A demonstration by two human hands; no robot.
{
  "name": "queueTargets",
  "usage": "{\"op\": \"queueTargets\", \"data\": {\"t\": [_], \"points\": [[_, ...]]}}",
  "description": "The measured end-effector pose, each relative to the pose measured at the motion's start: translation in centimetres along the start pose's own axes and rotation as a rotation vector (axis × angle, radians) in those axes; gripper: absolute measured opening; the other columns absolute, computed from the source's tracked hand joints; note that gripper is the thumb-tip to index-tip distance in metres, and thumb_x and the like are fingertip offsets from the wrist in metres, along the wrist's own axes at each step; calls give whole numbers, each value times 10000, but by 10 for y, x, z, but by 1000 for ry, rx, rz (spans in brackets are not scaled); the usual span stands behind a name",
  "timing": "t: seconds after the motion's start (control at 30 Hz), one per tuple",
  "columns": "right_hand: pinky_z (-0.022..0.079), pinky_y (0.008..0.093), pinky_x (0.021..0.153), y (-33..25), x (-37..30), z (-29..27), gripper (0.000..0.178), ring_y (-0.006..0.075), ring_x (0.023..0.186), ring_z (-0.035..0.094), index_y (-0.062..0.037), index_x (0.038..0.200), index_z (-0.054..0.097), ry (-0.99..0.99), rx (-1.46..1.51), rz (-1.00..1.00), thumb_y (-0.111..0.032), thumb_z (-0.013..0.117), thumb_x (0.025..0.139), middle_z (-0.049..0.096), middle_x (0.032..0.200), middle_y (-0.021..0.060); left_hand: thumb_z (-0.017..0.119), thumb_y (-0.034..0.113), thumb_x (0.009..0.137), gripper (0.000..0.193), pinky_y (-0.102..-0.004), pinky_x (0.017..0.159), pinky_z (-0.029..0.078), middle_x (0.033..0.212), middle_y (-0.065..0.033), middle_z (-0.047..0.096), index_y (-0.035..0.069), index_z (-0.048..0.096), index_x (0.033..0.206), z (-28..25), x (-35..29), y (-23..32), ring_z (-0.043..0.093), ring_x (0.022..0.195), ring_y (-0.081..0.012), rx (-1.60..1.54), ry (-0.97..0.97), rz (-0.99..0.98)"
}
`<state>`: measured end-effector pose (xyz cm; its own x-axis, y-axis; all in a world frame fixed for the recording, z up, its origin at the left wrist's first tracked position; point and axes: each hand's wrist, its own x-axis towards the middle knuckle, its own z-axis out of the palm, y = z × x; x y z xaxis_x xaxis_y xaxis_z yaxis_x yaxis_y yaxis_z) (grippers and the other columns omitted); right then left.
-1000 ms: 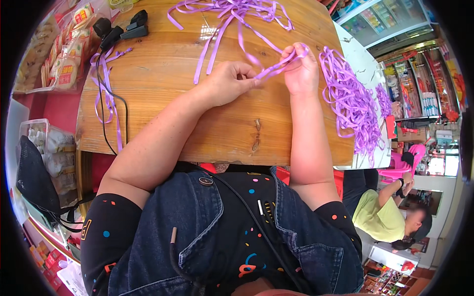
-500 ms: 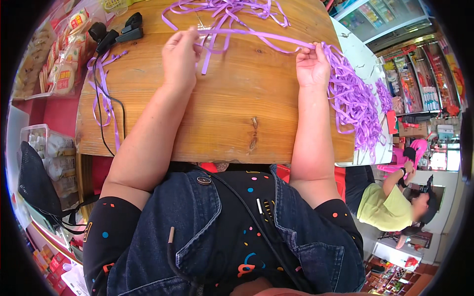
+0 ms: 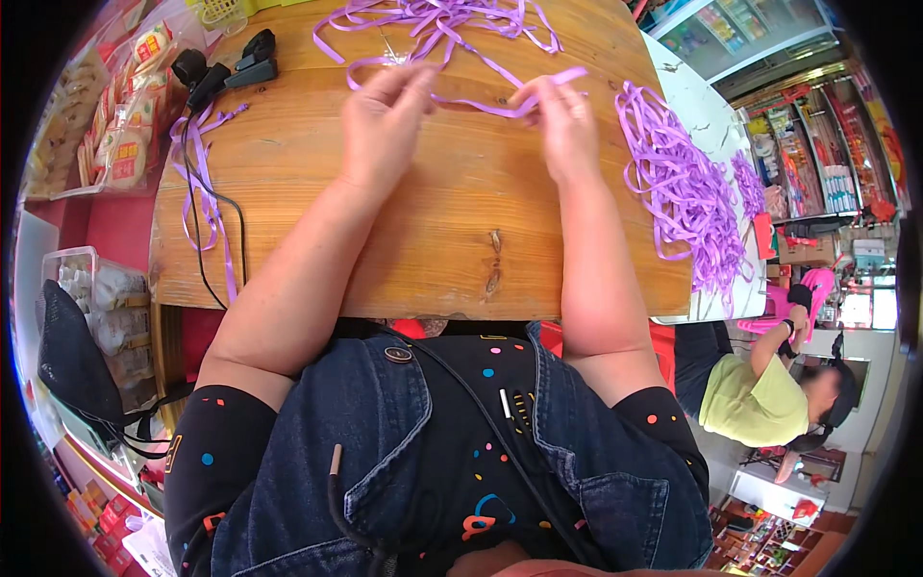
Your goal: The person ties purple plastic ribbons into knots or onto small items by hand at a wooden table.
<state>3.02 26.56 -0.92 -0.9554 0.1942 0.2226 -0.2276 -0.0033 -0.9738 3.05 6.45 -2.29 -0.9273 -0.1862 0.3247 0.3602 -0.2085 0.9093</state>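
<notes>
A narrow purple ribbon (image 3: 478, 107) hangs in a slack loop between my two hands, above the wooden table (image 3: 433, 221). My left hand (image 3: 383, 120) is closed, thumb and fingers pinched on the ribbon's left part, slightly blurred. On the other side my right hand (image 3: 565, 125) pinches it between thumb and fingers, and a short end sticks up past the fingertips. Just beyond my hands lies a loose tangle of purple ribbons (image 3: 457, 29). A large heap of the same ribbon (image 3: 687, 192) covers the table's right edge and spills onto the white surface beside it.
Black clip-like devices with a cable (image 3: 255, 62) lie at the table's far left, beside a few purple ribbon strands (image 3: 197, 173). Packaged goods (image 3: 130, 135) stand left of the table. A person in a yellow top (image 3: 755, 394) is off to the right, near a pink chair (image 3: 815, 288).
My right hand has moved left, away from the heap, and my left hand slightly right. The ribbon between them, stretched taut before, now sags.
</notes>
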Motion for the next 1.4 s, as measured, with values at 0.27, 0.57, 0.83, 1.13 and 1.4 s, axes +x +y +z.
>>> {"op": "queueTargets", "data": {"t": [0.27,0.57,0.83,1.13,1.4], "points": [[406,237,562,-13,-25,36,255,78,609,490,-17,751,560,-567,-415,-12,-175,461,925,558,664,-1,614,153,855,227,-220,744,442,880,-22,644,11,646,1028,5,-8,2,558,806,-84,-24,-416,-246],[400,234,565,-9,-31,41,196,77,616,477,-8,760,569,-644,-377,-51,-124,490,898,542,661,-6,581,174,878,162,-237,683,452,820,-16,622,24,636,900,3,-8,12,551,741,-84,-205,-416,-501],[475,223,732,-15,-17,22,169,100,804,591,9,1000,624,-357,-98,-83,-45,575,847,642,875,52,515,193,908,179,-213,511,406,666,-4,557,45,590,842,3,-5,5,498,527,-83,-322,-393,-472],[472,214,699,-15,-20,26,151,95,784,598,-1,967,642,-448,-53,-69,-37,596,828,652,877,49,507,183,906,147,-196,385,157,516,91,360,64,577,856,3,-11,14,251,415,-9,-112,-534,-488],[478,215,658,-14,-21,27,106,90,745,600,3,893,658,-408,-173,-151,-4,588,814,660,821,56,515,181,899,145,-191,389,170,516,96,366,64,588,852,3,-11,14,265,420,-6,-58,-514,-435]]}}
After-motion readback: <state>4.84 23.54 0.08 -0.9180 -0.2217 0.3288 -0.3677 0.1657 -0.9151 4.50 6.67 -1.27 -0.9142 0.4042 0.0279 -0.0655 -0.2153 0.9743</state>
